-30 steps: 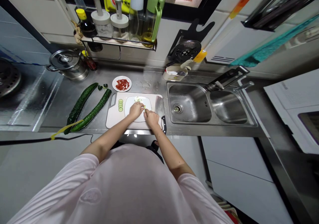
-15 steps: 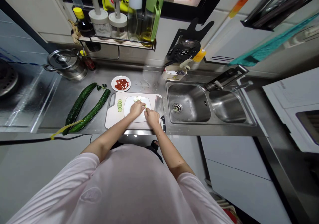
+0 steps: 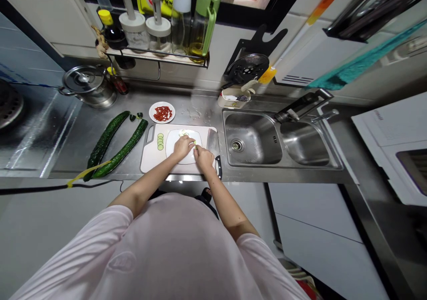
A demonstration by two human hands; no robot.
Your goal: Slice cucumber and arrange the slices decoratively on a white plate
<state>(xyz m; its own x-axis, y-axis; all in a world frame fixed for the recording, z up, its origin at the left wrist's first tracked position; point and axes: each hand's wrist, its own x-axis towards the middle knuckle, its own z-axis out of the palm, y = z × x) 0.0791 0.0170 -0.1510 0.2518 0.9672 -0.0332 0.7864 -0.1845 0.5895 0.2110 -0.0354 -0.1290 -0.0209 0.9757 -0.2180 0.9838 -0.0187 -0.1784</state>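
Over a white plate (image 3: 172, 140) on the cutting board (image 3: 151, 160), my left hand (image 3: 183, 147) and my right hand (image 3: 204, 157) meet with fingers closed on a small pale-green cucumber slice (image 3: 195, 143). The slice is mostly covered by the fingertips. A few pale pieces (image 3: 183, 133) lie at the plate's far side, just beyond my left hand. On the board's left part, several cucumber slices (image 3: 160, 142) overlap in a row. A kitchen knife (image 3: 212, 140) rests along the board's right edge, its black handle toward me, right of my right hand.
Two whole cucumbers (image 3: 107, 139) lie left of the board, with cut ends (image 3: 136, 116) beyond them. A small plate of chopped red pieces (image 3: 152, 115) stands behind the board. To the right is a double sink (image 3: 253, 160); a lidded pot (image 3: 88, 86) stands back left.
Almost nothing differs. Both hands stay together over the plate, with only a slight shift of the fingers around the slice.
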